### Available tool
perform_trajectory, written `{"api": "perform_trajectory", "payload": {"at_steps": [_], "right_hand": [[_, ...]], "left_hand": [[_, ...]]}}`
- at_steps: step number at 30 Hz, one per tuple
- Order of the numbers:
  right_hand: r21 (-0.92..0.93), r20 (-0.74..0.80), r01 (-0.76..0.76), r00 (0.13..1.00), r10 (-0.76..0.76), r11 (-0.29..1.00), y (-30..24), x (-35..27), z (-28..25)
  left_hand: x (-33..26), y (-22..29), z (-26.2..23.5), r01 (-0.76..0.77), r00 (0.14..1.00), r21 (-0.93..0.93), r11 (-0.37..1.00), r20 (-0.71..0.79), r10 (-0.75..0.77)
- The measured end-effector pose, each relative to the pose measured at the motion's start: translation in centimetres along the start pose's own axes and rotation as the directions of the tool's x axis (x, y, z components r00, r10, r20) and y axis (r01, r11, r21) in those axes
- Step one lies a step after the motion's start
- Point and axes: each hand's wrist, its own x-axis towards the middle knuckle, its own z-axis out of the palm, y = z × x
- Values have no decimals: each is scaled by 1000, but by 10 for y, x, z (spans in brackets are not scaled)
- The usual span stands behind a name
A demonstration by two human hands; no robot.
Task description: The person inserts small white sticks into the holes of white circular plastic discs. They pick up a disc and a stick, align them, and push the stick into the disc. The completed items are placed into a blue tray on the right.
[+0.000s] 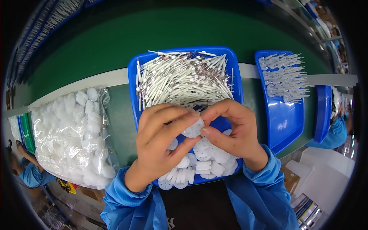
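"Any lettering you can make out?"

"Just a white, letter-like mark (171, 223) on the wearer's dark top (199, 207), near the lower edge."

"And that yellow item (67, 186) at lower left?"

"It carries black markings, too small to read. I find no other legible text."

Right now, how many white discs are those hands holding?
1 visible: the white disc between the left hand and right hand, above the blue tray; more may be hidden.

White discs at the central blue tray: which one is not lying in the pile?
The disc held in the left hand, the right hand at its edge. It alone is raised; the other discs lie in the tray.
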Motion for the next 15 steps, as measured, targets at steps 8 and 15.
{"api": "perform_trajectory", "payload": {"at_steps": [8, 15], "right_hand": [[117, -12, -28, 999, 30, 993, 7, 5, 9], [90, 9, -43, 999, 43, 995, 3, 3, 9]], "left_hand": [[3, -3, -2, -33, 998, 55, 998, -46, 36], [5, 3, 0, -73, 996, 122, 990, -36, 78]]}}
